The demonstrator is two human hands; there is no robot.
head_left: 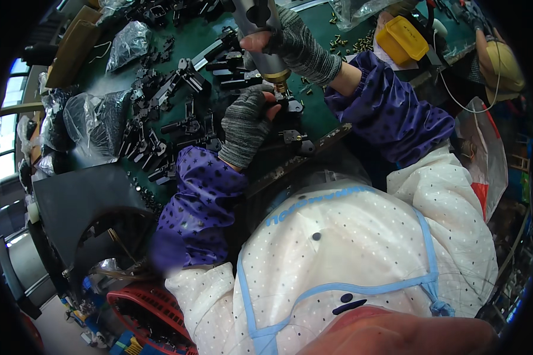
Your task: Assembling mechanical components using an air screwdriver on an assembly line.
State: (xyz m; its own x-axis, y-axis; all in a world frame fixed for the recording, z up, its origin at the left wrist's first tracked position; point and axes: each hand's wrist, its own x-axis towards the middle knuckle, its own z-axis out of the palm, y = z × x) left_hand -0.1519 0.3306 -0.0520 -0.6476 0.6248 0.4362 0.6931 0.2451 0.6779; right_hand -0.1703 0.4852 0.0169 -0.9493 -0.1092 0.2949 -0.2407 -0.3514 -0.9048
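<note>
My right hand (302,50), in a grey fingerless knit glove, is wrapped round a silver cylindrical power screwdriver (272,66) with a brass-coloured lower end. The tool points down at the green worktop. Beneath its tip lies a small metal bracket (294,106), and the tip looks to be touching it or just above it. My left hand (245,127), gloved alike, is closed beside the tip. Its thumb and fingertips pinch something at the bracket that the fingers partly hide. Another dark bracket piece (297,141) lies nearer me by the worktop edge.
Black hinge-like parts (186,77) are heaped to the left. Clear plastic bags (94,121) lie farther left. A yellow tray (402,40) stands at the back right near scattered brass screws (361,46). A metal edge (302,157) borders the worktop. A red basket (151,313) sits below left. Another person's arm (485,53) shows far right.
</note>
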